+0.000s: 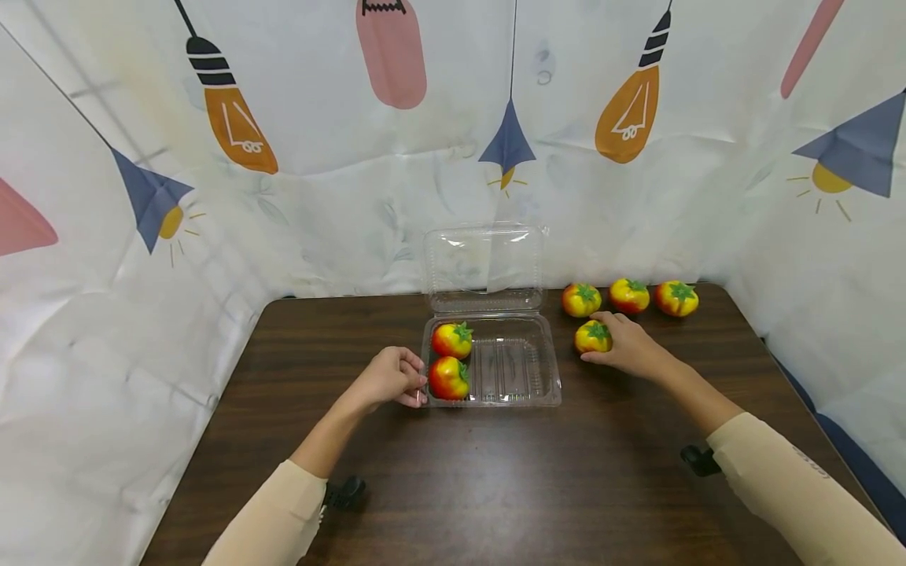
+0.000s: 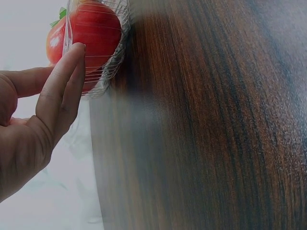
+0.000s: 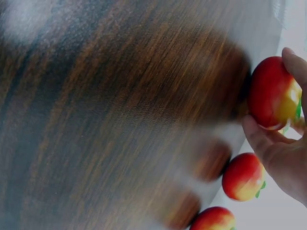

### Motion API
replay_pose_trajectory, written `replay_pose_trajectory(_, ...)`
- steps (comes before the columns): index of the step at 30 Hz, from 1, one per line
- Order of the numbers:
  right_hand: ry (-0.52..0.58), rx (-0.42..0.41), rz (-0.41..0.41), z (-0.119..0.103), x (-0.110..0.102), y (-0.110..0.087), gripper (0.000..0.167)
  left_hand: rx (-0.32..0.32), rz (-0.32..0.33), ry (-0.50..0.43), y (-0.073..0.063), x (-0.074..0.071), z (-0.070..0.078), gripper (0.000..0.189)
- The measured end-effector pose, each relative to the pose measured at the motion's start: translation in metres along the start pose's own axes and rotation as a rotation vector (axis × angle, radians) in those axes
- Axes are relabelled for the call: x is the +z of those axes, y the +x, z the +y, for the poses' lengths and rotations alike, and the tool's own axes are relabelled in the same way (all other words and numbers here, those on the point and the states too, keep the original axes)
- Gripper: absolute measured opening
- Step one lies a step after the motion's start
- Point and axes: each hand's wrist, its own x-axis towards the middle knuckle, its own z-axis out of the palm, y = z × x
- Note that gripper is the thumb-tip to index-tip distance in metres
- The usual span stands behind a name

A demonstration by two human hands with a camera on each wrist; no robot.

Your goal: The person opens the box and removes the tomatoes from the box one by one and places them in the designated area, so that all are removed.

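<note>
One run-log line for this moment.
left hand: at left side of clear container | right hand: grips fruit | lid: raised | container: two fruits | table: three more fruits

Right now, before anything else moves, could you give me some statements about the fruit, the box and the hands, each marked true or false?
1. Two red-and-yellow fruits sit inside the clear box. True.
2. The box is closed. False: its lid stands open.
3. The right hand holds one fruit outside the box. True.
4. Both hands hold fruit. False: the left hand holds none; it is at the box's left edge.
5. Three more fruits stand near the far edge of the table. True.
</note>
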Motion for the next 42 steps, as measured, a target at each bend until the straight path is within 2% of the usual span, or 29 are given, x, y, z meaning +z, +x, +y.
replay_pose_trajectory(22,0.026,-0.022,0.000,0.0033,-0.0010,0.0006,0.086,0.026,-0.021,-0.008,0.0023,-0.0021,-0.0006,0.027)
replay_pose_trajectory(35,0.025,0.008,-0.032,0.0047,-0.0010,0.0014,0.089,-0.002,0.003,-0.008,0.0005,-0.0010,-0.0012,0.024)
replay_pose_trajectory(42,0.028,0.007,-0.049,0.0037,-0.0018,0.0003,0.092,0.006,0.002,-0.002,0.0004,-0.0008,-0.0023,0.024)
